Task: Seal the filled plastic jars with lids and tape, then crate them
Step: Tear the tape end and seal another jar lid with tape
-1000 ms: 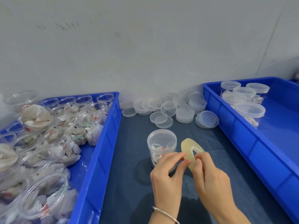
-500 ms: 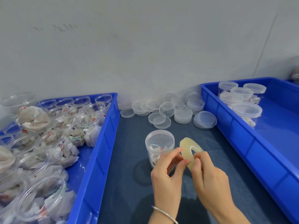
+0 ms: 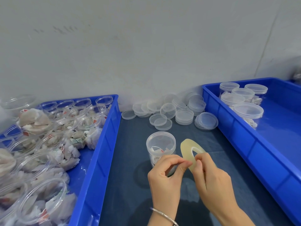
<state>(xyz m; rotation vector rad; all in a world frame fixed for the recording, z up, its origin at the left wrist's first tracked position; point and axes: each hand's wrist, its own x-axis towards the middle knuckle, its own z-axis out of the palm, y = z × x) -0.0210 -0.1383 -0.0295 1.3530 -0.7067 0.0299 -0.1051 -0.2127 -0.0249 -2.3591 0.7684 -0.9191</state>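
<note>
A lidded clear jar [image 3: 160, 145] filled with tea bags stands on the dark blue mat [image 3: 130, 160] between two crates. Just right of it I hold a thin yellowish tape roll [image 3: 186, 149] upright. My right hand [image 3: 211, 178] pinches the roll at its inner ring. My left hand [image 3: 166, 178] pinches at the roll's lower edge with thumb and forefinger, and partly hides the jar's lower half. A blue crate on the right [image 3: 241, 144] holds several lidded jars [image 3: 248, 111]. A blue crate on the left [image 3: 101, 154] holds several open filled jars [image 3: 53, 144].
Loose clear lids [image 3: 184, 116] lie in stacks and singly at the back of the mat, against the grey wall. Some open jars in the left crate lie tipped, with tea bags spilled among them. A bracelet [image 3: 162, 214] circles my left wrist.
My left fingers have curled in from a flatter reach to a pinch at the roll's edge. Roll, jar and right hand have stayed about where they were.
</note>
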